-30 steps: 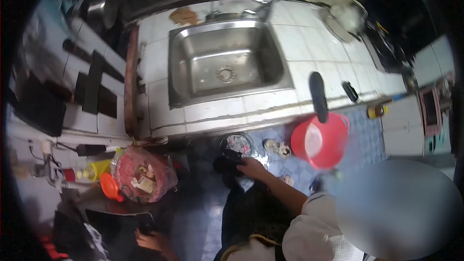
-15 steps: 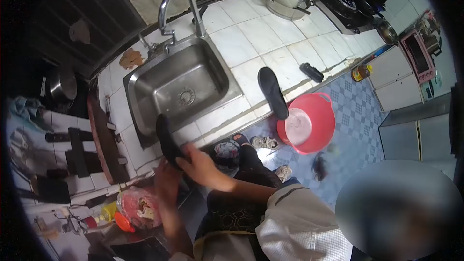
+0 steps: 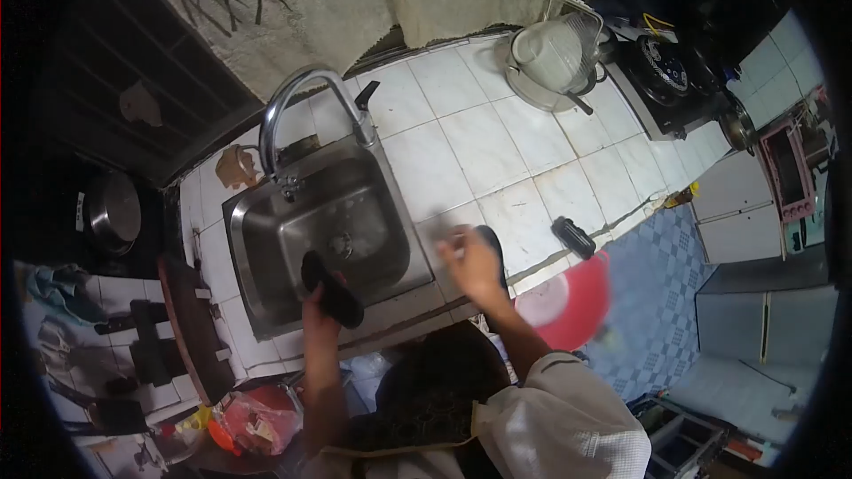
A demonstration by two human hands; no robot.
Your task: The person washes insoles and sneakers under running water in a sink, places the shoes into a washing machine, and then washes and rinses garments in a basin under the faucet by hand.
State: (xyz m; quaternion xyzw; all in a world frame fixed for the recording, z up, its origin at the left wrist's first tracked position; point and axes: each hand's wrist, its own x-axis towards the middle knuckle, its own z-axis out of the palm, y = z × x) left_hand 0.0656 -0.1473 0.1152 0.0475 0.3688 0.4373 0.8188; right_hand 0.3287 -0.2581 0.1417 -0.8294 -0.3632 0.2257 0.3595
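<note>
My left hand [image 3: 321, 318] is closed around a black shoe [image 3: 333, 293] held at the front edge of the steel sink [image 3: 399, 277]. The shoe is tilted, its toe over the basin. My right hand [image 3: 472, 268] is over the counter to the right of the sink. Its fingers are slightly blurred but look apart, with nothing visible in them. Just behind it lies a second black shoe [image 3: 493, 248], mostly hidden by the hand and forearm. The curved chrome faucet [image 3: 306, 75] arches over the basin.
A red basin [image 3: 581, 306] stands on the floor below the counter. A small black object [image 3: 573, 238] lies near the counter edge. Farther back are a stacked pot and strainer [image 3: 548, 58] and a stove [image 3: 652, 115]. Knives [image 3: 151, 337] lie at the left beside a wooden board [image 3: 191, 328].
My hands have parted. The left keeps the shoe, now nearer the sink, while the right has let go and moved right to the second shoe. The view has shifted.
</note>
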